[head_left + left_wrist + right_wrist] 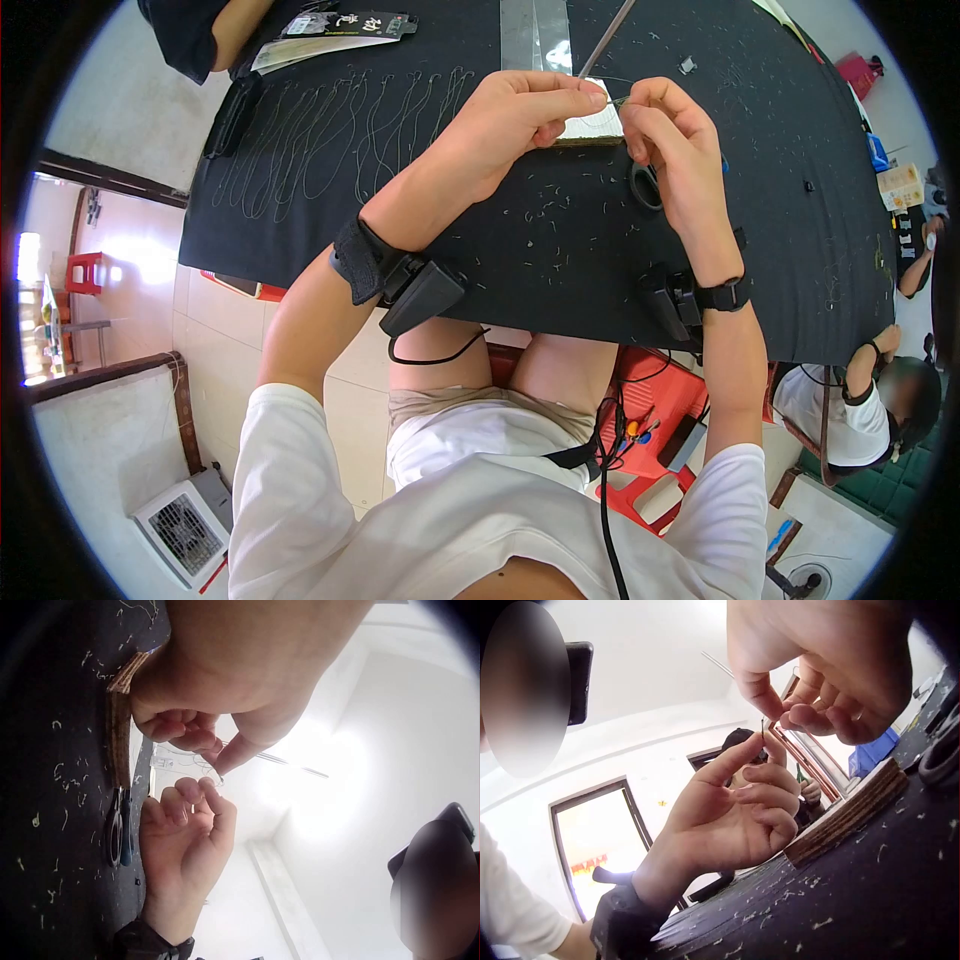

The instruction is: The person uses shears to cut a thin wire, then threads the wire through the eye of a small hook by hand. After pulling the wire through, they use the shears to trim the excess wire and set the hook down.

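Note:
My left hand [505,125] pinches a thin dark hook-like piece [763,726] upright between thumb and forefinger, its other fingers curled. Facing it, my right hand [680,140] has its thumb and forefinger together on fine thread [204,760] at the piece's end. Fingertips of both hands are nearly meeting, just above a small thick board [598,128] with a white top and brown layered edge. A thin rod [606,38] slants up beyond my left hand. Black-handled scissors [645,186] lie under my right hand, partly hidden.
Several looped threads [300,140] lie in a row on the black tablecloth [400,245], left of my hands. Short thread clippings [540,215] litter the front. A clear plastic strip [535,40] and printed packets [335,38] lie farther back. Other people sit around the table.

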The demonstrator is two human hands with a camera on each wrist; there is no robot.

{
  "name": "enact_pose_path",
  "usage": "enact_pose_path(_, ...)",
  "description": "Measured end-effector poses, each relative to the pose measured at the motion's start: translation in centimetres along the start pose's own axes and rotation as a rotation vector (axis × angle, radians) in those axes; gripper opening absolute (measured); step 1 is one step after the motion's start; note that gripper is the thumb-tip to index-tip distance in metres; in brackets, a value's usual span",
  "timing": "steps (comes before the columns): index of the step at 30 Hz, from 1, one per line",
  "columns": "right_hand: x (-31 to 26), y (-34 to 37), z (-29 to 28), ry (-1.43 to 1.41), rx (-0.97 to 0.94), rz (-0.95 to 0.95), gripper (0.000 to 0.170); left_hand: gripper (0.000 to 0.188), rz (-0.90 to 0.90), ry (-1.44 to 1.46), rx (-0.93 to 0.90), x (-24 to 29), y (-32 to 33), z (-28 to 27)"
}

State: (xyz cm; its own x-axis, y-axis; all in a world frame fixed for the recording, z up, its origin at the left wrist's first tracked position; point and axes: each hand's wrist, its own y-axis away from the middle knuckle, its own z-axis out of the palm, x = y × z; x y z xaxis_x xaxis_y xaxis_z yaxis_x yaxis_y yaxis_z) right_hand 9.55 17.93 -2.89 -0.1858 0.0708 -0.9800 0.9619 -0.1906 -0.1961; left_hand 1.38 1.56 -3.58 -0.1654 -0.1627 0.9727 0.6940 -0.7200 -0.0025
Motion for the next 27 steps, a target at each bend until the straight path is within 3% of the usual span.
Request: enact_pose_path(27, 0.0, 0.04, -0.14, 0.004, -0.055, -0.035, 0.013, 0.022, 0.059, 0.008, -0.031, -0.16, -0.09, -0.24)
